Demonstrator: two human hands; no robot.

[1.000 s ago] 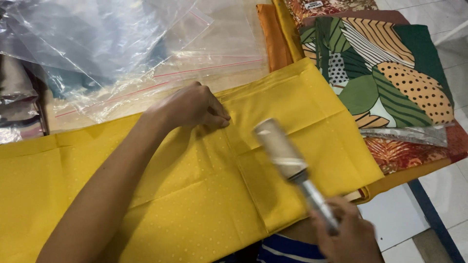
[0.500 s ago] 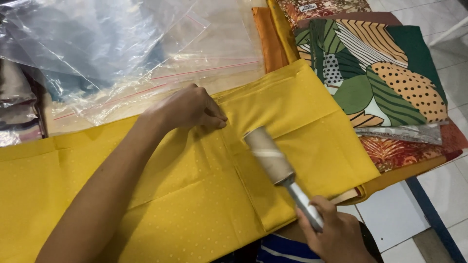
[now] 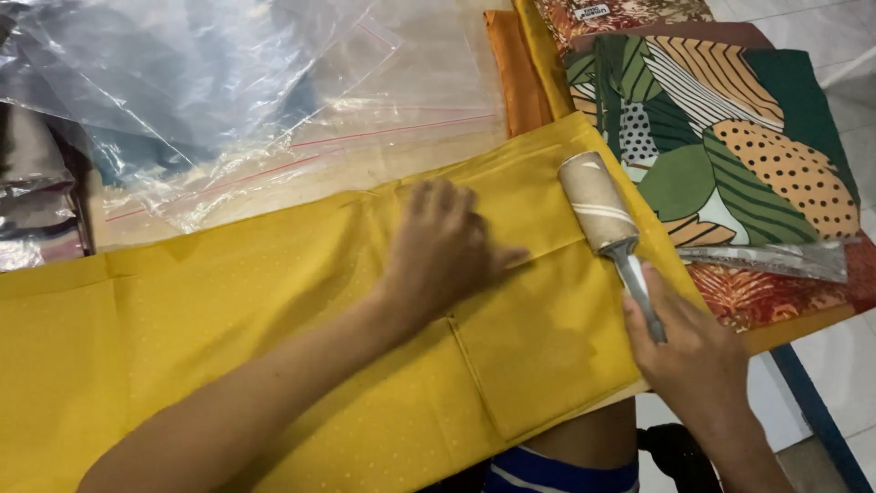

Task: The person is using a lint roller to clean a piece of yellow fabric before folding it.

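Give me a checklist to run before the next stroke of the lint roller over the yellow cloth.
1. Grip on roller: right hand is closed around the handle of the lint roller. Ok.
2. Roller contact: its head lies on the yellow cloth near the right end. Ok.
3. Cloth held down: left hand is pressed flat on it, beside the roller. Ok.
4. Cloth smooth: fold creases show near the left hand. Not ok.
5. Sheet stickiness: roller surface looks tan and used; whether it is still tacky is unclear. Cannot tell.
6. Neighbours clear of the roller: patterned cloth lies just right of it, plastic bags lie beyond the cloth. Ok.
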